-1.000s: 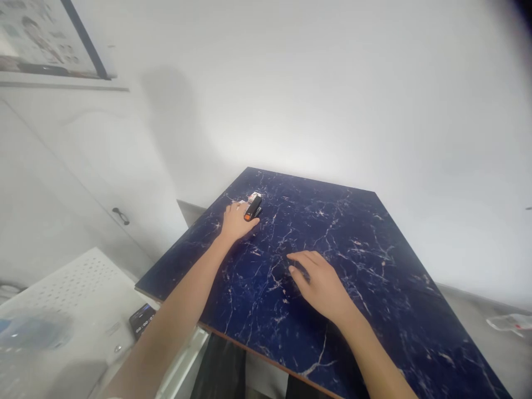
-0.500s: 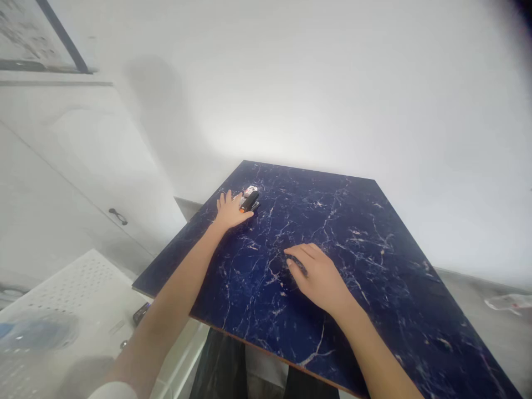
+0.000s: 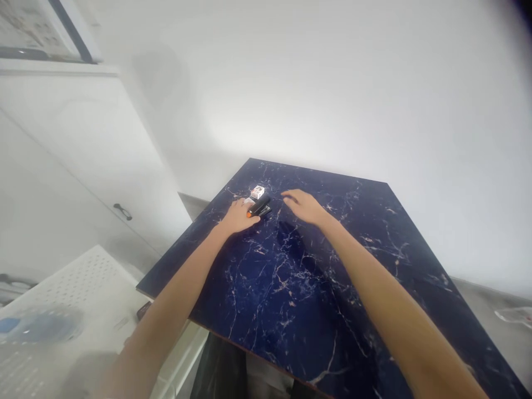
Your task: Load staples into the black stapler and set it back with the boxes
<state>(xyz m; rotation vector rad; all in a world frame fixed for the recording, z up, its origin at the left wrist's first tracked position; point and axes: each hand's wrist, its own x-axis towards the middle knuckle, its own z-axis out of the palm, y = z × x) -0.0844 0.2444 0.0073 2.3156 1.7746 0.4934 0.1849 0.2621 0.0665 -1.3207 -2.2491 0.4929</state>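
On the dark blue marbled tabletop (image 3: 266, 277), my left hand (image 3: 238, 216) lies at the far left with its thumb stretched out. A black stapler (image 3: 261, 204) with an orange end rests in the gap between thumb and index finger, touching the hand. Just beyond the stapler sits a small white box (image 3: 257, 192) with printing on it. Something white shows by my left fingertips, too small to name. My right hand (image 3: 304, 206) hovers over the table to the right of the stapler, fingers slightly bent, thumb apart, holding nothing.
A white wall (image 3: 316, 100) rises behind the table. At left stand a white cabinet (image 3: 83, 127) with a dark handle (image 3: 123, 211) and a lower white perforated surface (image 3: 100, 282) bearing a clear plastic item (image 3: 50, 326). Another clear plastic item (image 3: 515, 316) lies beyond the table's right edge.
My right hand has moved forward across the table, close to the stapler. My left hand's fingers have drawn closer together beside the stapler. The view has shifted slightly.
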